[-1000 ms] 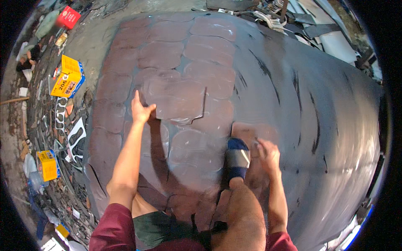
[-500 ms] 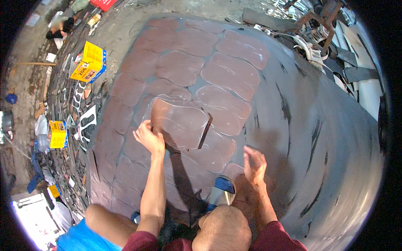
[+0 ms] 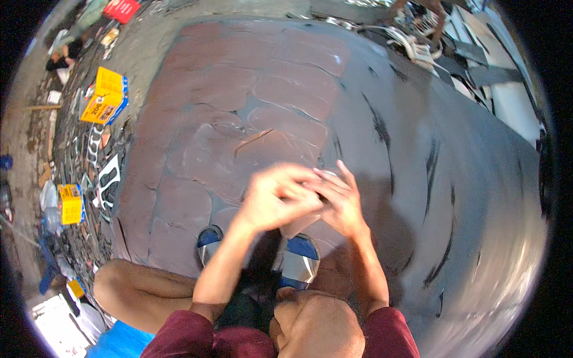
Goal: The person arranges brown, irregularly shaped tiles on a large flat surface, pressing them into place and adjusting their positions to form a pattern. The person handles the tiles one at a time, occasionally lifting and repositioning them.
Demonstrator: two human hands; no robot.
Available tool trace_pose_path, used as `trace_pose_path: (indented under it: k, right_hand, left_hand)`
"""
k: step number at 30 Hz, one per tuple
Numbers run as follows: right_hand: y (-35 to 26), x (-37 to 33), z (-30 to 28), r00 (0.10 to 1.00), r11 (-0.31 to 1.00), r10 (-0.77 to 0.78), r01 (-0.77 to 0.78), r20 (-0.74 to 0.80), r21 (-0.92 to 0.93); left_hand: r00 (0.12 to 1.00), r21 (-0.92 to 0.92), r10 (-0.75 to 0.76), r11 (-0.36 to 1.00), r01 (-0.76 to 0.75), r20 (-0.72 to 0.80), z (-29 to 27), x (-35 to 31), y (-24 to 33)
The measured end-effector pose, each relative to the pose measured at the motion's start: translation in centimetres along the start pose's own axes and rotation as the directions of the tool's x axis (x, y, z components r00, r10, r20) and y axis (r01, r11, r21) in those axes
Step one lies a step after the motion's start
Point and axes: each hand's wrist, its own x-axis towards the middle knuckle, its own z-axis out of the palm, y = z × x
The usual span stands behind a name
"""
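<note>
My left hand [image 3: 280,198] and my right hand [image 3: 340,204] meet above the near middle of a large sheet [image 3: 161,137], with motion blur over both. The fingers of my left hand are curled closed around a brown flat piece [image 3: 300,226], of which only a part shows below the hands. My right hand's fingers are stretched and apart, their tips against the left hand's fingers. The sheet is brown on its left and dark grey on its right, marked with rounded sole-like outlines. A thin brown strip [image 3: 253,142] lies on it beyond my hands.
My sandalled feet [image 3: 301,262] rest on the sheet's near part. Yellow and blue boxes [image 3: 106,95] stand among dark offcuts at the left, with a white cut-out frame [image 3: 107,182]. White and grey scraps [image 3: 507,113] are piled at the far right. Another person [image 3: 64,56] is at the far left.
My hands, apart before, have come together. The loose rounded brown piece beside my left hand no longer lies at its former spot, and the thin strip has shifted. The view has moved slightly.
</note>
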Motion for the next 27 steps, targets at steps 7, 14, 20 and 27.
trace_pose_path:
  k: [7,14,20,27]
  right_hand:
    - [-4.9,-1.6,1.0,0.984,0.983,-0.083,0.108,0.16,-0.151]
    - [-5.5,-7.7,-2.3,0.992,0.972,0.067,-0.04,0.109,-0.232]
    - [-6.4,-8.3,-2.4,0.994,0.994,0.058,-0.05,0.091,-0.096]
    - [-8.9,-9.1,-11.7,0.964,0.955,0.163,-0.1,-0.211,0.278]
  left_hand:
    - [0.918,0.91,0.273,0.377,0.172,-0.287,-9.4,2.5,-13.7]
    - [0.966,0.724,-0.192,0.64,0.256,-0.172,-13.2,5.6,-10.3]
    - [0.968,0.485,-0.027,0.862,0.148,-0.248,-16.6,2.6,-3.4]
    - [0.905,0.285,-0.06,0.938,0.195,-0.421,-23.7,-0.2,-3.7]
